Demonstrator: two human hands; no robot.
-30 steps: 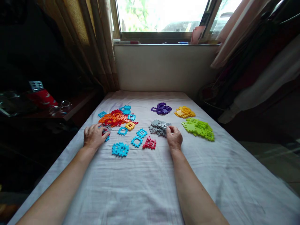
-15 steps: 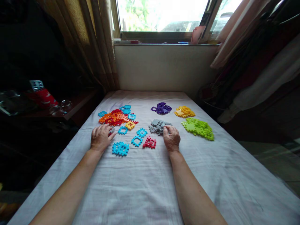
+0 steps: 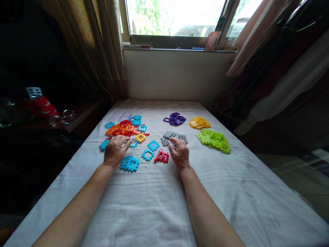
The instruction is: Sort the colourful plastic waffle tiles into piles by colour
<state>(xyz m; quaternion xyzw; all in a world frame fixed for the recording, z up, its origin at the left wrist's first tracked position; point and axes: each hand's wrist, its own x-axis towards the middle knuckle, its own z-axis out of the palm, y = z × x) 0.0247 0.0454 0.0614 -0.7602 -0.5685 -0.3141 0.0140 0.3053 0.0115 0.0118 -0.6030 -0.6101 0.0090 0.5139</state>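
Observation:
My left hand (image 3: pixel 116 151) is above the left side of the bed, thumb and fingertips pinched on what looks like a small grey interlocking piece (image 3: pixel 133 140). Below the pinch lies a blue frame piece (image 3: pixel 134 145), partly covered. My right hand (image 3: pixel 179 154) hovers by the near edge of a grey pile (image 3: pixel 168 134), thumb and forefinger apart with nothing seen between them. Between the hands lie a red piece (image 3: pixel 161 156), a blue window piece (image 3: pixel 153 145) and a blue ring piece (image 3: pixel 147 154). Beside my left wrist is a blue stack (image 3: pixel 130 164).
An orange and red pile (image 3: pixel 123 128) lies beyond my left hand, with a yellow window piece (image 3: pixel 140 138) nearby. Purple (image 3: pixel 175 119), yellow (image 3: pixel 199 122) and lime green (image 3: pixel 214 140) piles lie farther right. A dark side table (image 3: pixel 69 127) stands left.
My left hand has moved right and lifted with the grey piece, uncovering a blue piece at the left. My right hand has shifted left, and its thumb and forefinger have parted.

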